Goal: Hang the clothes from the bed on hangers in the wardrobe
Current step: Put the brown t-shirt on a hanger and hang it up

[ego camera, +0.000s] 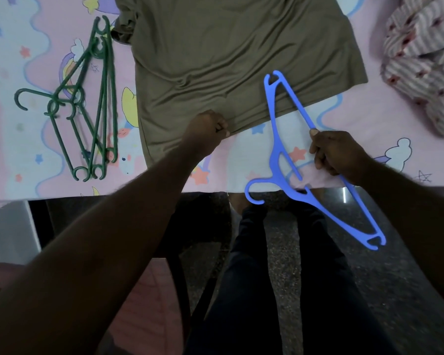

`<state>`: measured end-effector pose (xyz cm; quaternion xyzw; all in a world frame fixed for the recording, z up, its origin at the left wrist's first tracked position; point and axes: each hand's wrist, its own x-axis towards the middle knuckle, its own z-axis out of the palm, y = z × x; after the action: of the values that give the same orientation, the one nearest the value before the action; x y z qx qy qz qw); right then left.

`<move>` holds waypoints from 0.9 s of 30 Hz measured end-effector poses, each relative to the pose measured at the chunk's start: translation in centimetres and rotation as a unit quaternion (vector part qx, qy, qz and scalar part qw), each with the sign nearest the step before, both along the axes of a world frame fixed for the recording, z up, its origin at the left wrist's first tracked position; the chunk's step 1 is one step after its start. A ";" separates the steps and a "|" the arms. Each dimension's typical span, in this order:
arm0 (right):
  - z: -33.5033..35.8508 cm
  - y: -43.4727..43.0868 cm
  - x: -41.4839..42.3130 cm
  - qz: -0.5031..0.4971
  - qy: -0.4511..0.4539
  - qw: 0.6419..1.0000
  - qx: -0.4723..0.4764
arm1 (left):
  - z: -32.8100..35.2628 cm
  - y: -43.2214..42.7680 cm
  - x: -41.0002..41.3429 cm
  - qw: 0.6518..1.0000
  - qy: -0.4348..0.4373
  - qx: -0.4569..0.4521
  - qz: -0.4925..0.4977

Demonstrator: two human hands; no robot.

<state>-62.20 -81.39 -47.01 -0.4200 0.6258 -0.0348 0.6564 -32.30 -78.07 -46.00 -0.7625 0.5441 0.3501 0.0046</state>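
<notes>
Bed sheet (23,60): pink and pale, printed with cartoon clouds, stars and rainbows, filling the upper half of the frame, its near edge running across the middle. Olive-brown T-shirt (236,60): the garment in hand, spread flat on the sheet at upper centre, hem towards the person, one sleeve bunched at its upper left corner, cloth lightly rippled. Left hand (208,131): at frame centre, fingers curled into a loose fist, pinching the hem of the T-shirt where it meets the sheet. Blue hanger (276,151): plastic, held slantwise at centre right, one shoulder tip lying over the lower right corner of the T-shirt, the other tip out past the bed edge over the floor at lower right, the hook pointing left just beyond the bed edge. Right hand (336,155): right of centre, fingers and thumb wrapped round the long straight bar of the blue hanger near its middle. Green hangers (104,85): several, plastic, stacked loosely on the sheet at upper left, beside the T-shirt but apart from it, hooks pointing left. Striped garment (420,65): crumpled heap, pale stripes with small red figures, on the sheet at the upper right edge, well apart from the T-shirt. Floor (280,239): dark, speckled, in the lower half. Legs (254,278): in dark trousers, standing close against the bed at lower centre.
</notes>
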 end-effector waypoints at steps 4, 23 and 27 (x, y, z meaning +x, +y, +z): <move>0.0 0.5 0.2 0.036 0.025 0.998 -0.050 | -0.3 0.2 0.3 0.999 -0.031 -0.014 -0.016; 1.1 4.5 0.6 0.102 0.110 0.952 -0.267 | -0.2 -0.9 -2.6 0.984 -0.138 -0.041 -0.102; 1.1 4.5 -0.4 0.115 0.105 0.955 -0.252 | -0.2 -0.9 -2.4 0.990 -0.088 -0.046 -0.101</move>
<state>-62.59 -76.84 -45.87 -0.6426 0.6091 -0.0714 0.4592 -34.74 -78.93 -46.23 -0.7313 0.6311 0.2534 0.0525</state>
